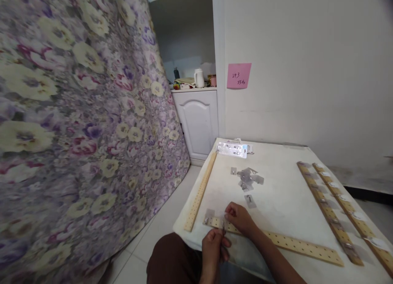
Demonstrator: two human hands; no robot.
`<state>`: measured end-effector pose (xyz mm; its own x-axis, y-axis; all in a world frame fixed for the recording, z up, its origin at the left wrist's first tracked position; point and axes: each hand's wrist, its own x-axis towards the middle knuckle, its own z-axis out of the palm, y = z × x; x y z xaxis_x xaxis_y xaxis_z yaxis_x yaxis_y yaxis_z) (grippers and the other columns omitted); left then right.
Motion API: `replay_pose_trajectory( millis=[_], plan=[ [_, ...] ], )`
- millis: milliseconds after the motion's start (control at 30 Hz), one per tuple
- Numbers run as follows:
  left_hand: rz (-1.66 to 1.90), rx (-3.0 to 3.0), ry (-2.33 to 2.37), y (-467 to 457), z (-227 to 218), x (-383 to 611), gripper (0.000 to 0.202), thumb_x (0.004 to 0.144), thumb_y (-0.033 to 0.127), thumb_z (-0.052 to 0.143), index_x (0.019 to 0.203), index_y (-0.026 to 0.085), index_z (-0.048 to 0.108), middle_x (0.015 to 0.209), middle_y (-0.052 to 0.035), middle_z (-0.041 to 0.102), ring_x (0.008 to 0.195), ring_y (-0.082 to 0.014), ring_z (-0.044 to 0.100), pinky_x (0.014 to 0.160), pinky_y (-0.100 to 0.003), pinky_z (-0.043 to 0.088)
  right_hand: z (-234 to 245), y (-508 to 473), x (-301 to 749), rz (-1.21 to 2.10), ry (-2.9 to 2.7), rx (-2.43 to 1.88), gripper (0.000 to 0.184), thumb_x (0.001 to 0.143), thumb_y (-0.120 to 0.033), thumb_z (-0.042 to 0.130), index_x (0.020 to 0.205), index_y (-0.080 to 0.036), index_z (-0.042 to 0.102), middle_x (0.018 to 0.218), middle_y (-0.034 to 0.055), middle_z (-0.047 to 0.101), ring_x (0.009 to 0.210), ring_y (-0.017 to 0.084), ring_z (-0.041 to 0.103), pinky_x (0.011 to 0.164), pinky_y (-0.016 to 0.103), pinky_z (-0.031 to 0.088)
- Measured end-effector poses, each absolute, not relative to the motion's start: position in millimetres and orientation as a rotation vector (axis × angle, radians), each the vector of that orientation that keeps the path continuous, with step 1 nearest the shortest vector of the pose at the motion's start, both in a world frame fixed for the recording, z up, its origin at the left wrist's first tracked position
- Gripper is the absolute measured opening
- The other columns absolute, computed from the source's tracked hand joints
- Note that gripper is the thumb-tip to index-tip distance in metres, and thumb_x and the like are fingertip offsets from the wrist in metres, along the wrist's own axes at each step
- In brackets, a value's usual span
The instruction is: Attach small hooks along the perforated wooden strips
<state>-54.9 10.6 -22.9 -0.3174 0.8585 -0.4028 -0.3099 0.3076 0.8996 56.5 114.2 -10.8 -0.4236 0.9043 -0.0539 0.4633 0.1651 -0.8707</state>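
Observation:
My left hand (pixel 212 245), at the near edge of the table, has its fingers pinched on a small clear-backed metal hook (pixel 223 225) held up over a perforated wooden strip (pixel 294 244). Just above and to the right, my right hand (pixel 241 218) is closed in a pinch beside the hook's upper part; what lies between its fingertips is too small to make out. At the strip's left end sits another clear hook (pixel 209 216). Beyond the hands lie a single clear hook (pixel 250 201) and a loose pile of clear hooks (pixel 246 176).
A second perforated strip (pixel 201 192) runs along the table's left edge. On the right lie two strips, one with clear pieces (pixel 330 212) and one with white round pieces (pixel 344 199). Plastic packaging (pixel 232 149) lies at the back, and a floral curtain (pixel 92 132) hangs on the left.

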Motion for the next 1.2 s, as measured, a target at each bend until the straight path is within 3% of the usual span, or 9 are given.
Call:
replay_pose_trajectory(
  millis=[1200],
  plan=[
    [1.217, 0.547, 1.468, 13.1, -21.6, -52.7, 0.038, 0.064, 0.054, 0.059, 0.069, 0.017, 0.051, 0.044, 0.0014, 0.062, 0.022, -0.0066, 0.042, 0.026, -0.016, 0.014, -15.6, 111.8, 60.1, 1.157, -1.971, -1.308, 0.016, 0.070, -0.023, 0.052, 0.083, -0.020, 0.060, 0.066, -0.0014, 0.062, 0.062, 0.014, 0.055, 0.059, 0.024, 0.037]
  ],
)
